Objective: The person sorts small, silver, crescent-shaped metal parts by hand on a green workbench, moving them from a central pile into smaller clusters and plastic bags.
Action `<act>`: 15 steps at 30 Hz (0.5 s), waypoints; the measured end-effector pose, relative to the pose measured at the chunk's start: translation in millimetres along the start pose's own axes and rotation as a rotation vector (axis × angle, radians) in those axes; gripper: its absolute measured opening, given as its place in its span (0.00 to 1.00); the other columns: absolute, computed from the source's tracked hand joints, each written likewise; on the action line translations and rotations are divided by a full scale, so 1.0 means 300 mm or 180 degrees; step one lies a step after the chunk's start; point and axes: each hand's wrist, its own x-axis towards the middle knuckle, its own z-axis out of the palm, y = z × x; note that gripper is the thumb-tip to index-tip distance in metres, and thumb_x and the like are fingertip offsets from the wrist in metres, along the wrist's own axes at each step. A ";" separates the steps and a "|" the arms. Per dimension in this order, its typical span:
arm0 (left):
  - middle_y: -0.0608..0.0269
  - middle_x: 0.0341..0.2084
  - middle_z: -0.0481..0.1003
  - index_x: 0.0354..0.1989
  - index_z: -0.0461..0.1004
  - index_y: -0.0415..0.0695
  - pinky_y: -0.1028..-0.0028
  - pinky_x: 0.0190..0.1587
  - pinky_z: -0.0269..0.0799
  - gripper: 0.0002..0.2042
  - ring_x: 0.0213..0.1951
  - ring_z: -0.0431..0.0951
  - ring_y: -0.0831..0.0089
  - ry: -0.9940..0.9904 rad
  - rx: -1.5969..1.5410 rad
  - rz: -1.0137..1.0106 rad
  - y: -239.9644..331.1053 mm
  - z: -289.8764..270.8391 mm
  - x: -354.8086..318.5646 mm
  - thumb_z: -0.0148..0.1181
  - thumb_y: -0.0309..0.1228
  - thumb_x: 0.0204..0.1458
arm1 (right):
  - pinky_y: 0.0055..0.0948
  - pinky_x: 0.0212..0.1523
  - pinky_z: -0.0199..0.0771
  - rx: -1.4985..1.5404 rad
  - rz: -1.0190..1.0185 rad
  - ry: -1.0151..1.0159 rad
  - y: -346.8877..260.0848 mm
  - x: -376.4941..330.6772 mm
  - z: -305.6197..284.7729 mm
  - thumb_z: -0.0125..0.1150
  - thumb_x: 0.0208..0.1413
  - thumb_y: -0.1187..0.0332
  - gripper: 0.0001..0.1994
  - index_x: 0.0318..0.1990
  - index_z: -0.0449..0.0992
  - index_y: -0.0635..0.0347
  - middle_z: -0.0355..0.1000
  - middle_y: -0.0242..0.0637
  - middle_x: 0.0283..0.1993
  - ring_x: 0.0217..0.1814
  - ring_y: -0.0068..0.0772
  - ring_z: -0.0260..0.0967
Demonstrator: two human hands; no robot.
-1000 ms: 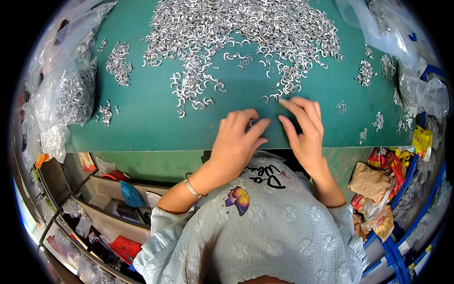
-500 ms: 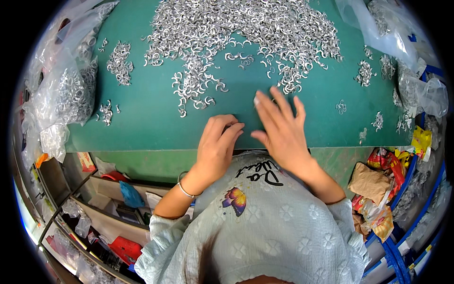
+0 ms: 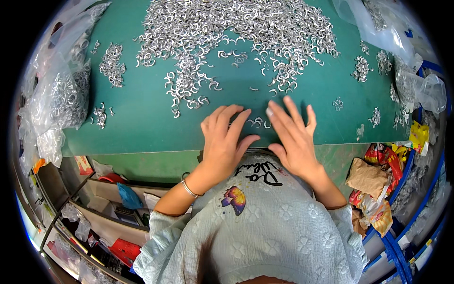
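A few small silvery curved metal pieces (image 3: 257, 122) lie on the green tabletop between my two hands, close to the near edge. My left hand (image 3: 224, 135) rests just left of them, fingers bent and thumb apart, with nothing visible in its grasp. On their other side my right hand (image 3: 294, 135) spreads its fingers over the table, fingertips slightly blurred, holding nothing I can see. Beyond both hands a large heap of the same crescent-shaped pieces (image 3: 236, 23) covers the far middle, with two tongues of loose pieces reaching toward me.
Small clusters of metal pieces (image 3: 112, 65) lie at the left, others (image 3: 361, 69) at the right. Clear plastic bags of pieces (image 3: 66, 94) flank the table (image 3: 142, 128). Below are open drawers (image 3: 118, 199) at left and crumpled packaging (image 3: 369, 177) at right.
Several curved pieces now lie near the table edge between my hands. My left hand has opened and shifted slightly right; my right hand has moved a little right and nearer. The view has shifted slightly.
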 end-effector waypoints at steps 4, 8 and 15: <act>0.59 0.53 0.69 0.52 0.72 0.43 0.58 0.54 0.56 0.24 0.55 0.67 0.57 -0.0184 0.0141 0.0218 0.022 0.028 0.037 0.69 0.32 0.44 | 0.67 0.67 0.37 -0.0038 -0.0122 -0.0292 0.000 -0.020 0.029 0.62 0.52 0.62 0.25 0.57 0.71 0.63 0.60 0.37 0.69 0.75 0.45 0.49; 0.60 0.49 0.71 0.45 0.75 0.43 0.59 0.52 0.57 0.18 0.52 0.69 0.59 -0.0157 0.0049 0.0303 0.019 0.062 0.032 0.68 0.27 0.44 | 0.71 0.66 0.36 -0.0148 0.0133 0.0501 0.045 0.048 -0.036 0.63 0.52 0.63 0.25 0.58 0.71 0.62 0.59 0.35 0.70 0.75 0.46 0.47; 0.60 0.46 0.72 0.42 0.75 0.42 0.59 0.52 0.58 0.15 0.51 0.70 0.59 -0.0001 -0.0096 0.0157 0.002 0.030 0.021 0.65 0.20 0.44 | 0.72 0.66 0.33 0.0066 -0.0169 -0.0384 0.005 -0.002 -0.002 0.62 0.51 0.56 0.31 0.61 0.69 0.62 0.57 0.35 0.71 0.77 0.49 0.44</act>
